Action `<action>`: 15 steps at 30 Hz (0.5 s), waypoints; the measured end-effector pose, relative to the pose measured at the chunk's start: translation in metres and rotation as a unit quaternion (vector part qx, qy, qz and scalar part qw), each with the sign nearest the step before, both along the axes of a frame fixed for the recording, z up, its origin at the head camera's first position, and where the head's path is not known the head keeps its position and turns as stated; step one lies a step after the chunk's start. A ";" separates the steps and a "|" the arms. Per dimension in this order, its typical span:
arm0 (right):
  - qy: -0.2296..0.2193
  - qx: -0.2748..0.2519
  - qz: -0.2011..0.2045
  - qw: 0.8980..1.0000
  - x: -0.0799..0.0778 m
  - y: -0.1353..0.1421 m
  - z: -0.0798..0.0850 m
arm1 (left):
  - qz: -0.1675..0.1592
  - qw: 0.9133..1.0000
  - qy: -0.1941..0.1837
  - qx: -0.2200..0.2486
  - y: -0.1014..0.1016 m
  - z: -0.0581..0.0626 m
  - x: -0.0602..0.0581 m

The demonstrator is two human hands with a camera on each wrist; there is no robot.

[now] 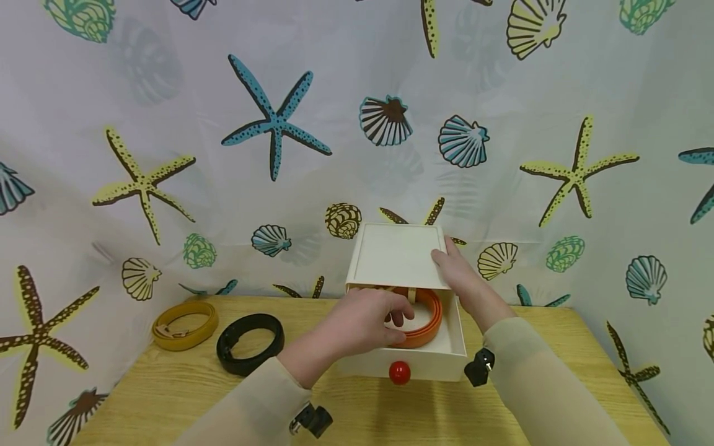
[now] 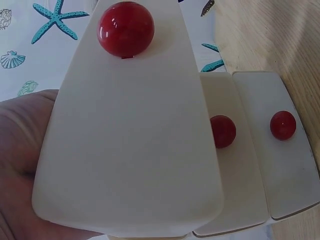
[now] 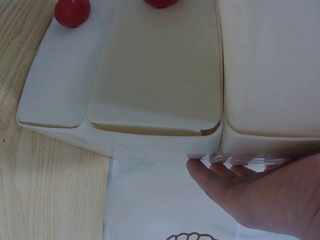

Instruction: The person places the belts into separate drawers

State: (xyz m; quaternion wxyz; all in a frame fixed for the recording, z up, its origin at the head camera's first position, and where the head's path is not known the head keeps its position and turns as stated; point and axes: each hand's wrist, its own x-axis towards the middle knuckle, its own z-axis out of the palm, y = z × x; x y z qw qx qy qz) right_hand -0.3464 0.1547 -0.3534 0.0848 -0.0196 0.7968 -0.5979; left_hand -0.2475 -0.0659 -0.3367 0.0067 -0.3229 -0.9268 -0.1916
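A coiled orange belt lies in the pulled-out top drawer of a small white cabinet. My left hand reaches over the drawer's left side, its bent fingers inside the coil and its thumb against the belt's front. Part of the coil is hidden behind this hand, so a grip on it cannot be made out. My right hand steadies the cabinet, thumb on top. Along the side lie its nearly straight fingers. Red knobs mark the drawer fronts; the left wrist view shows the top one close up.
On the wooden table, left of the cabinet, lie a coiled black belt and a coiled mustard-yellow belt. Two lower drawers are shut. A curtain printed with shells and starfish hangs behind and at the sides.
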 end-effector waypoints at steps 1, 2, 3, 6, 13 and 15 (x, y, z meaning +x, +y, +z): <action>-0.001 -0.001 0.000 1.000 0.000 0.000 0.000 | 0.001 1.000 0.000 0.000 0.000 0.000 0.000; -0.001 0.000 -0.001 1.000 0.000 0.000 0.000 | 0.000 1.000 0.002 0.001 0.000 0.000 0.000; -0.001 0.000 -0.001 1.000 0.000 0.000 0.000 | 0.000 1.000 0.004 0.002 0.000 0.001 0.000; 0.002 0.001 -0.002 1.000 -0.001 -0.001 0.000 | -0.002 1.000 0.010 0.007 -0.001 0.001 0.001; 0.006 0.001 -0.001 1.000 -0.001 0.000 -0.001 | -0.008 0.999 0.005 0.033 -0.005 0.003 0.005; 0.007 0.003 -0.002 1.000 0.000 0.000 -0.001 | -0.010 0.999 0.002 0.039 -0.005 0.003 0.007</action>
